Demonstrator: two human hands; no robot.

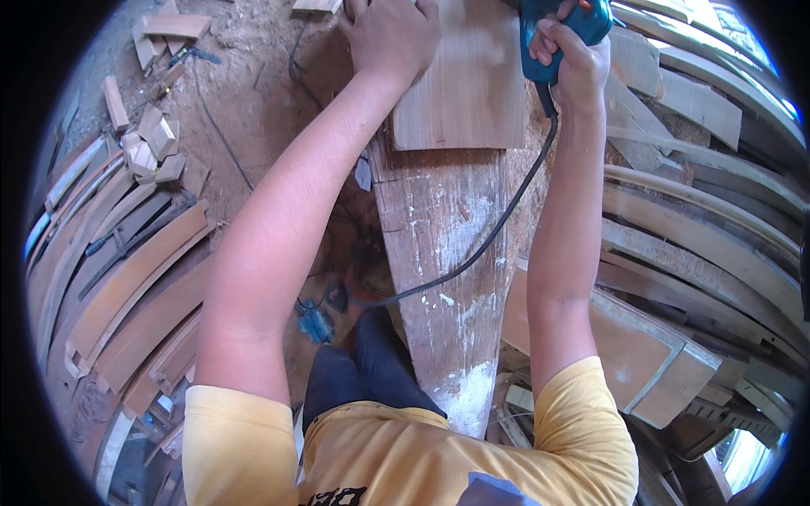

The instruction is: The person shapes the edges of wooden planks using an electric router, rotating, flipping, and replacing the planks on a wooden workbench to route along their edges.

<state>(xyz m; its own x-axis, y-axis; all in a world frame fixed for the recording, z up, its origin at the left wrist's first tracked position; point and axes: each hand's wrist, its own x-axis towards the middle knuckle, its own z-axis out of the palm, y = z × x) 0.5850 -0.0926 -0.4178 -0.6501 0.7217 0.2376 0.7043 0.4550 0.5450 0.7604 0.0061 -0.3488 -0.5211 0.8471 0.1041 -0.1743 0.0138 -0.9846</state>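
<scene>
A flat wooden board [462, 93] lies on a long, worn plank [447, 228] spotted with white. My left hand [392, 38] grips the board's left edge, thumb on top; its fingertips run past the upper rim of the picture. My right hand [574, 59] is closed around the handle of a teal corded power tool [540, 63] at the board's right side. The tool's working end is out of view, so its exact kind cannot be told. Its black cord [515, 202] hangs across the plank and loops toward my legs.
Stacked curved wooden pieces [700, 219] crowd the right side, and more curved pieces [139, 287] lie at left. Wood offcuts [156, 139] and thin cables [221, 135] are scattered on the dusty floor. A blue tool-like object [315, 322] rests beside my leg.
</scene>
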